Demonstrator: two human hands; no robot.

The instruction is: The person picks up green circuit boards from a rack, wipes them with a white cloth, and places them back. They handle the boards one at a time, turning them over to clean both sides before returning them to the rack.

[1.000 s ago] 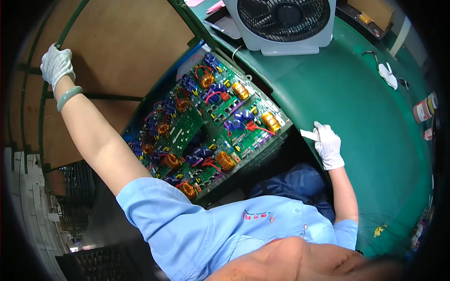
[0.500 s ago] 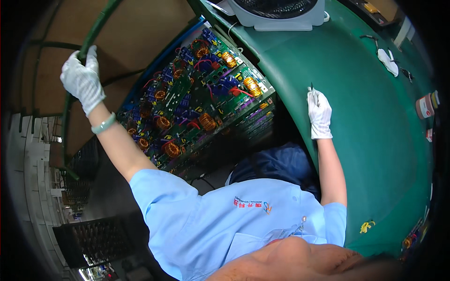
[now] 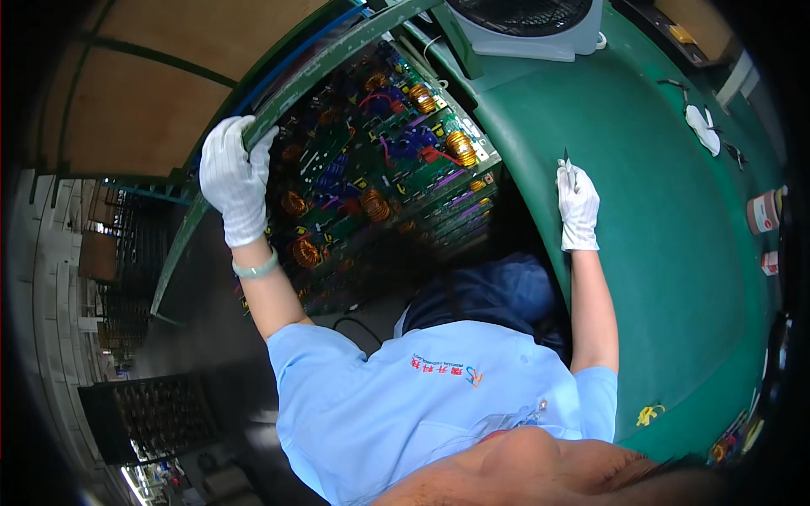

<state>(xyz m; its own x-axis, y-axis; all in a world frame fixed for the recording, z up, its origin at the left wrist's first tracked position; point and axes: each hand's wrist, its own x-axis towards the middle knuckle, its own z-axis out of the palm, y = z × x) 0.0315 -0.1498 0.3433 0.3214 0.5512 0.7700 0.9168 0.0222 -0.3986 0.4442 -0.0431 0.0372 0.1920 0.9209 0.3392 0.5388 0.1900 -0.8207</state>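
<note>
My left hand (image 3: 236,179), in a white striped glove, is wrapped round a green metal bar (image 3: 333,66) with worn paint, part of a frame. The bar crosses over the left part of a stack of circuit boards (image 3: 396,181) with copper coils, blue parts and red wires. On the right, my gloved right hand (image 3: 578,202) rests by the near edge of the green mat (image 3: 666,253). Its fingers are closed on slim tweezers (image 3: 567,160), whose dark pointed tip sticks out away from me. Most of the tool is hidden in the glove.
A grey fan (image 3: 523,29) stands at the far end of the table. Along the right lie pliers (image 3: 736,156), a white cloth-like piece (image 3: 702,131), a jar (image 3: 764,212) and yellow scraps (image 3: 649,415). Brown panels (image 3: 152,101) in green framing are at the far left.
My left hand has moved right and toward me with the green bar, which now covers part of the circuit boards. My right hand has stayed almost still, holding the tweezers.
</note>
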